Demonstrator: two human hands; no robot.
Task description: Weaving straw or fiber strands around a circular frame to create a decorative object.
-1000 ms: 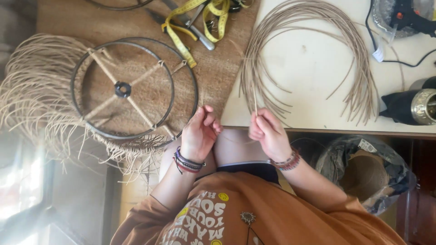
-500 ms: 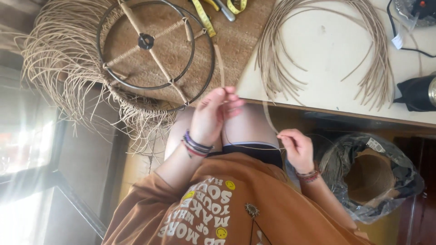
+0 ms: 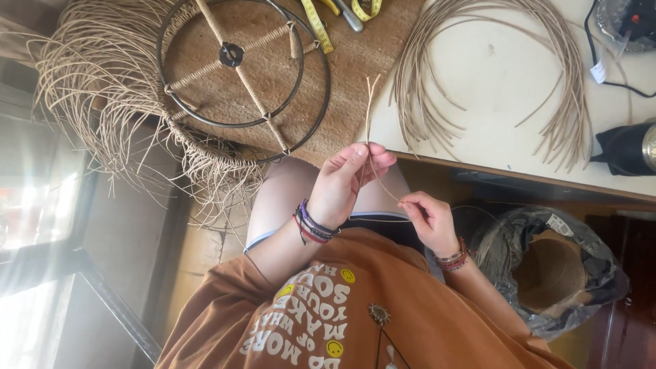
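We've got a thin rattan strand pinched in both hands above our lap, just off the table's near edge. Left hand: grip closed on its middle, loose ends sticking up over the edge. Right hand: fingertips closed on the lower run. Risk: the strand looks stiff, so a tight bend between the two pinches could kink or snap it; free ends could snag the cane bundle or the wire frame's fringe.
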